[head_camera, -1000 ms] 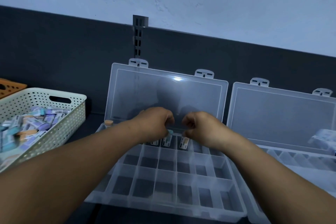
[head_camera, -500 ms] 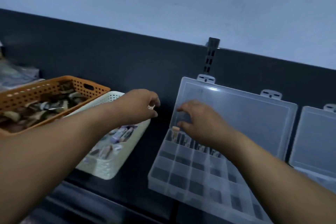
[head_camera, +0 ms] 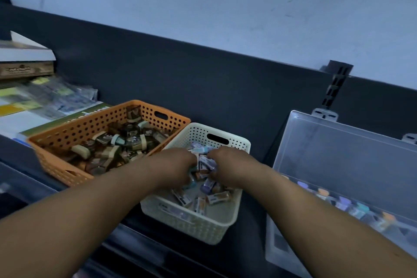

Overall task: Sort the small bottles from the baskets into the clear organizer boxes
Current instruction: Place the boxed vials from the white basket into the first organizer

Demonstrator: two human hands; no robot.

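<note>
both hands are down inside the white basket [head_camera: 198, 225], backs up, with the fingers bent downward into a heap of small bottles [head_camera: 209, 189]. the left hand [head_camera: 178, 169] is over the basket's left side and the right hand [head_camera: 228, 167] is just beside it to the right. a few bottles with purple and orange labels show in the gap between the two hands and touch both. the fingertips of each hand are buried in the pile or turned away, so i cannot tell whether either hand grips a bottle or only rests among them. more bottles lie loose on the basket floor, nearer the person than the hands. just left of the left hand stands an orange basket [head_camera: 58, 165] full of brown-labelled bottles [head_camera: 117, 149]. right of the right hand, apart from the white basket, a clear organizer box [head_camera: 284, 250] stands open, its lid [head_camera: 338, 153] raised toward the dark back panel [head_camera: 203, 79]. a row of capped bottles [head_camera: 343, 203] fills its rear compartments just beyond the right forearm. far left of the left hand lie blurred papers [head_camera: 45, 97].
</note>
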